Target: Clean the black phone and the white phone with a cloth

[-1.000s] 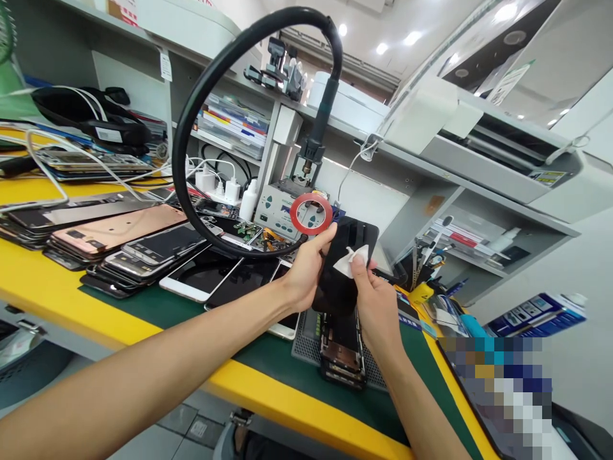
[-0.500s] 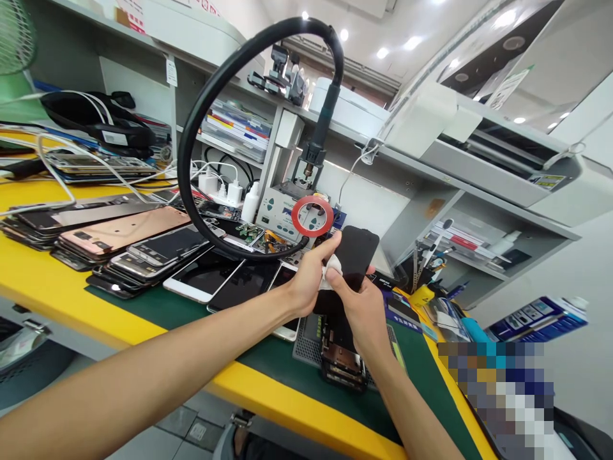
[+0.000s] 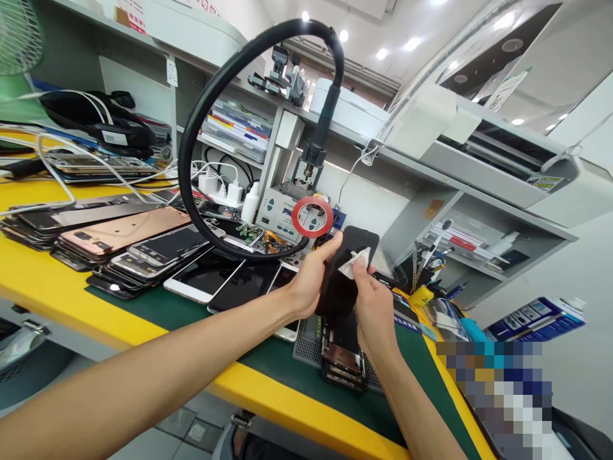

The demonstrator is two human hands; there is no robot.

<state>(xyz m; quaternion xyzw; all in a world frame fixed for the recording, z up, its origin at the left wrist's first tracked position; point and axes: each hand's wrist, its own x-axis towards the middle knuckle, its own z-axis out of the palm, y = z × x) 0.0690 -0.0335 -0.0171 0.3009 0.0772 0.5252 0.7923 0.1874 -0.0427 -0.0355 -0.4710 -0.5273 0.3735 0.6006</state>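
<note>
Left hand: from my remote post I record the left hand (image 3: 309, 281) gripping the left edge of a black phone screen (image 3: 338, 297), thumb along the side.
Right hand: the fingers of the right hand (image 3: 376, 303) pinch a white cloth (image 3: 353, 263) and press it to the screen's face.
Phone screen: held tilted above a stack of phone parts (image 3: 342, 358) on the table (image 3: 287, 390).
Middle shelf: I note flat clear plastic boxes (image 3: 234, 137), stacked; contents not readable.
Tool holder: dark holder (image 3: 414, 271) at the right, slim tools (image 3: 433, 255) standing in it; its walls are partly hidden.
Floor basket: grey basket (image 3: 43, 377) at lower left, with clear plastic (image 3: 19, 348) inside.
Second bin: grey bin (image 3: 224, 439) below the table edge; I cannot identify the dark contents.
White bottle: upright bottle (image 3: 250, 204) beside the chargers (image 3: 234, 191).
</note>
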